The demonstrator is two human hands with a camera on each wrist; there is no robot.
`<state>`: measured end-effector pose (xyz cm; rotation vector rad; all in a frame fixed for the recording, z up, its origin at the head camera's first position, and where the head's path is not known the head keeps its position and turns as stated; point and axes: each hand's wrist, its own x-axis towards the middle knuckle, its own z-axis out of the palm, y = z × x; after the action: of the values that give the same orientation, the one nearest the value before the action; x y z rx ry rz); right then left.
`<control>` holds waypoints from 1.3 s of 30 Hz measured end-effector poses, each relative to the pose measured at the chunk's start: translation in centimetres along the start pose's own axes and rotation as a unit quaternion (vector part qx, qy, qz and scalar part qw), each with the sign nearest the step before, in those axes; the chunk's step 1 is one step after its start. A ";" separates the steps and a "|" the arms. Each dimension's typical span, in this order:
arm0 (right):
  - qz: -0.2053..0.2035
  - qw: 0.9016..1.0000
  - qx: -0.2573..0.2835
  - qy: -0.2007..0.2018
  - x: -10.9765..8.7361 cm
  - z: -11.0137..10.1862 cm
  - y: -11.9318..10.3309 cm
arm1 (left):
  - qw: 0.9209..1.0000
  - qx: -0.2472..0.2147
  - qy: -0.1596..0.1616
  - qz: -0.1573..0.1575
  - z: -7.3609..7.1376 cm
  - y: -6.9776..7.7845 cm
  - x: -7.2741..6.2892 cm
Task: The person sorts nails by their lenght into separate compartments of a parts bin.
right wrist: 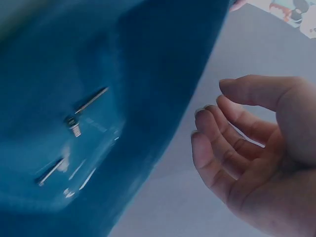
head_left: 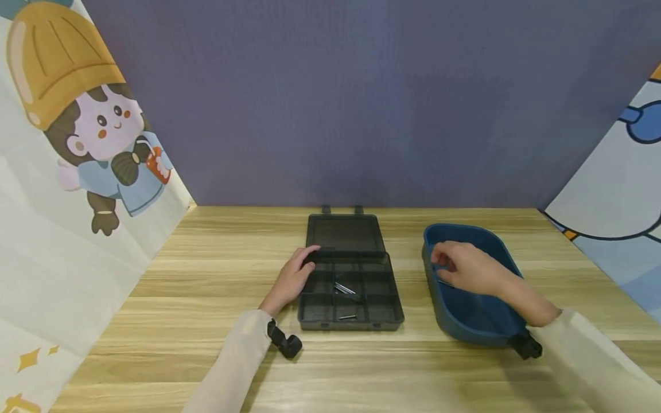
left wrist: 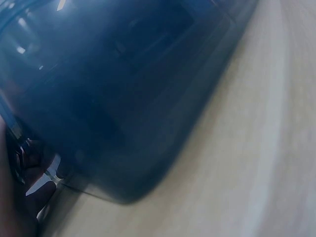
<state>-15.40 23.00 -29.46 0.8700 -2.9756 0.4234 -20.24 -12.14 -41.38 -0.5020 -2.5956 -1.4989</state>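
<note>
A dark translucent compartment box point(head_left: 381, 312) lies with its lid point(head_left: 345, 232) folded back. My left hand point(head_left: 292, 278) rests at the box's left edge, with fingers and thumb reaching over the rim. Several thin metal nails point(head_left: 345, 289) lie in a middle compartment, and a short metal pin or screw point(head_left: 348, 316) lies in a front one. Above the blue bin point(head_left: 449, 324), my right hand point(head_left: 467, 267) hovers with loosely bent fingers; the right wrist view shows nothing between them. Inside the bin are a small bolt point(right wrist: 73, 126) and two slim nail-like pieces, one a metal pin point(right wrist: 92, 100).
The wood-grain table point(head_left: 206, 275) extends around both containers. A dark blue-grey panel point(head_left: 361, 103) stands along its back edge, right behind the lid. Printed white sheets point(head_left: 46, 229) hang at the left and right sides.
</note>
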 end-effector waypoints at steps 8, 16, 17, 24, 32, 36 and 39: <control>0.015 1.000 -0.001 -0.024 -0.2 0.0 2.5 | 1.000 -0.001 -0.002 -0.006 0.0 0.0 0.0; 0.030 0.998 -0.008 -0.051 -0.4 -0.7 4.8 | 1.000 0.000 -0.004 -0.004 0.1 0.0 -0.2; 0.032 0.998 -0.009 -0.052 -0.4 -0.8 5.1 | 1.000 0.000 -0.005 -0.004 0.1 0.1 -0.2; 0.057 0.996 -0.024 -0.061 0.1 -1.5 6.5 | 1.000 -0.003 -0.002 -0.003 0.0 0.1 -0.1; 0.102 0.984 0.010 -0.146 0.9 -1.4 7.3 | 1.000 -0.003 0.001 0.003 0.0 -0.1 -0.1; 0.106 0.981 0.015 -0.160 1.4 -1.4 7.5 | 1.000 0.001 0.002 0.006 -0.1 0.0 -0.1; 0.108 0.981 0.014 -0.159 1.6 -1.2 7.7 | 1.000 0.006 -0.002 0.003 0.0 0.1 -0.1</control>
<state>-20.97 28.69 -30.14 0.6731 -3.3859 0.3588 -20.16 -12.11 -41.35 -0.5124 -2.6014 -1.4807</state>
